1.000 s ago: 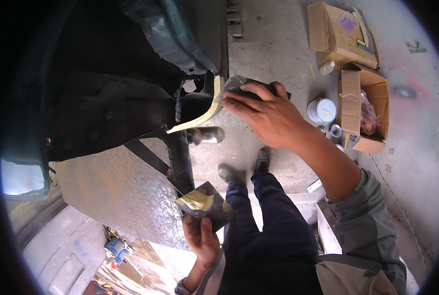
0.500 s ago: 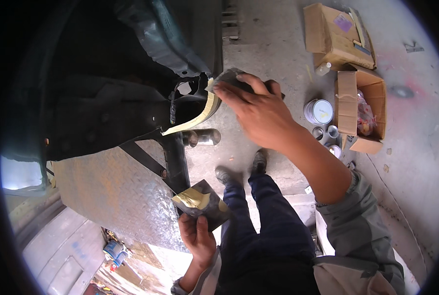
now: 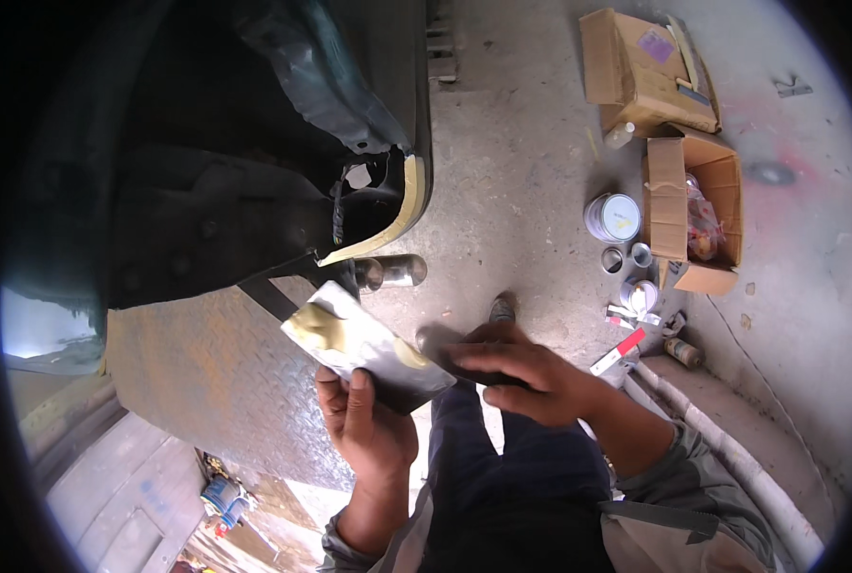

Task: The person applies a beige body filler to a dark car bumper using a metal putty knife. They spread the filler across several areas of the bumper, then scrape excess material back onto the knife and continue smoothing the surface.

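My left hand (image 3: pixel 364 430) grips a square metal plate (image 3: pixel 354 368) with pale yellow paste on its upper part, thumb on its face. Just right of it, my right hand (image 3: pixel 540 387) is closed on a dark flat spreader (image 3: pixel 464 363), whose blurred edge is at the plate's right side; whether they touch I cannot tell. Above both hands is a dark vehicle body part (image 3: pixel 206 220), with a curved strip of pale yellow paste (image 3: pixel 395 224) along the rounded edge of its opening.
Two cardboard boxes (image 3: pixel 666 172) lie on the concrete floor (image 3: pixel 502 162) at right, beside a lidded tin (image 3: pixel 620 218) and several smaller cans (image 3: pixel 639 294). Metal cylinders (image 3: pixel 397 270) jut below the body part, above rusty tread plate (image 3: pixel 197 372). My feet and legs show below.
My right hand with the spreader has come down from the pasted edge to beside the plate. My left hand has raised the plate and moved it left, its face now catching the light.
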Demonstrator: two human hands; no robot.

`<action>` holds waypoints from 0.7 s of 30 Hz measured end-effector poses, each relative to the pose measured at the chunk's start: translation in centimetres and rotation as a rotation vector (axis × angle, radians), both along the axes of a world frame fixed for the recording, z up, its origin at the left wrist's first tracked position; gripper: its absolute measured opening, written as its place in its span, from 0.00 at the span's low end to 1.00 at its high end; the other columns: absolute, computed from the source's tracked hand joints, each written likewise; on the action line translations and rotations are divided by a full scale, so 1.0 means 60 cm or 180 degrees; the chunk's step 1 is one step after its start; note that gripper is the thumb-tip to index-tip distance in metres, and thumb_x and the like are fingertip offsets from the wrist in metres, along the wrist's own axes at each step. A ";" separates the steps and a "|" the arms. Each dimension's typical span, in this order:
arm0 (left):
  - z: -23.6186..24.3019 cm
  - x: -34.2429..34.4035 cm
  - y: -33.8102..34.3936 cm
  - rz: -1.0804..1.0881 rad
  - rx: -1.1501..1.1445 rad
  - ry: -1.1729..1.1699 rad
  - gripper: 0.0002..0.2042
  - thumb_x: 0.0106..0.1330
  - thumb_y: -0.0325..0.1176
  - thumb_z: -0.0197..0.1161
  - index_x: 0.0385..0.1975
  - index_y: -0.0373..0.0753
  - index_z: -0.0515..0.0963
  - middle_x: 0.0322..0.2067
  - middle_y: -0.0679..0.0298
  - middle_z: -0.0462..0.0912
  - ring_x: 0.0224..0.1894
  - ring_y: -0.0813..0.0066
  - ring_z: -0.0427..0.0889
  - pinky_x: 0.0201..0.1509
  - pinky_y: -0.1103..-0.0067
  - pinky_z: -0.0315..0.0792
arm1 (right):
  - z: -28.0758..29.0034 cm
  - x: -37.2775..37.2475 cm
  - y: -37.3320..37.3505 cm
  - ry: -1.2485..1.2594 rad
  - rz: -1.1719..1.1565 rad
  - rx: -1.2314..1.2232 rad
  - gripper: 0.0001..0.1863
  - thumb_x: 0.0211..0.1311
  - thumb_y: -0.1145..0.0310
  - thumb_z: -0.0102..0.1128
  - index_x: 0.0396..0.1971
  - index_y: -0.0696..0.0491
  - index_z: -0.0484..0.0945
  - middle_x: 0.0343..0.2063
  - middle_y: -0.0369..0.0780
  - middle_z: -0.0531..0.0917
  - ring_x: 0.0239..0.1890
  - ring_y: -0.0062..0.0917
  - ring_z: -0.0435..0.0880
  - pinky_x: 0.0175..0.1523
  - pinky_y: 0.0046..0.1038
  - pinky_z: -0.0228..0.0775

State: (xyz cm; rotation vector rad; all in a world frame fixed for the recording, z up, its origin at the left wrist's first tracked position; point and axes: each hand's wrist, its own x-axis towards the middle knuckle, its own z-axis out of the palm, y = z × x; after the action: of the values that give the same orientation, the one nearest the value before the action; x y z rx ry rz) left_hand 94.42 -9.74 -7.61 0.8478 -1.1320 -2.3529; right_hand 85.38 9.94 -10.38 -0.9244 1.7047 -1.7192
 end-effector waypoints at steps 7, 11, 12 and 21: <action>0.002 0.033 -0.014 -0.0053 -0.0535 -0.0032 0.16 0.69 0.21 0.52 0.56 0.37 0.68 0.53 0.58 0.77 0.54 0.66 0.76 0.64 0.68 0.67 | -0.024 -0.115 -0.064 0.2434 -0.1294 0.2438 0.31 0.57 0.73 0.56 0.64 0.45 0.68 0.63 0.32 0.74 0.60 0.35 0.67 0.50 0.46 0.61; -0.007 0.068 -0.016 -0.0098 -0.0388 -0.0161 0.16 0.68 0.21 0.52 0.55 0.37 0.67 0.54 0.58 0.76 0.55 0.67 0.75 0.65 0.68 0.66 | -0.033 -0.157 -0.099 0.2693 -0.1332 0.2623 0.33 0.54 0.75 0.54 0.64 0.44 0.68 0.63 0.28 0.73 0.61 0.34 0.65 0.49 0.50 0.60; -0.012 0.077 -0.017 -0.0089 -0.0413 -0.0206 0.16 0.68 0.21 0.52 0.56 0.37 0.67 0.54 0.57 0.76 0.55 0.67 0.75 0.65 0.68 0.66 | -0.031 -0.162 -0.105 0.2685 -0.1301 0.2661 0.33 0.54 0.75 0.54 0.64 0.44 0.68 0.63 0.28 0.73 0.62 0.34 0.65 0.50 0.51 0.59; -0.014 0.111 -0.035 -0.0128 -0.0335 -0.0354 0.17 0.68 0.22 0.52 0.57 0.37 0.67 0.54 0.58 0.76 0.55 0.66 0.75 0.63 0.68 0.67 | -0.015 -0.161 -0.129 0.2618 -0.0953 0.2990 0.33 0.55 0.75 0.53 0.65 0.45 0.67 0.64 0.27 0.72 0.62 0.32 0.63 0.52 0.52 0.59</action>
State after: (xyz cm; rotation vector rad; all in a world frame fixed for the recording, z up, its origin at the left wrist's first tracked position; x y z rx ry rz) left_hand 101.08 -11.82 -8.44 0.9363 -1.3166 -2.2796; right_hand 75.69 2.19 -11.31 -0.9599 2.8838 -0.4309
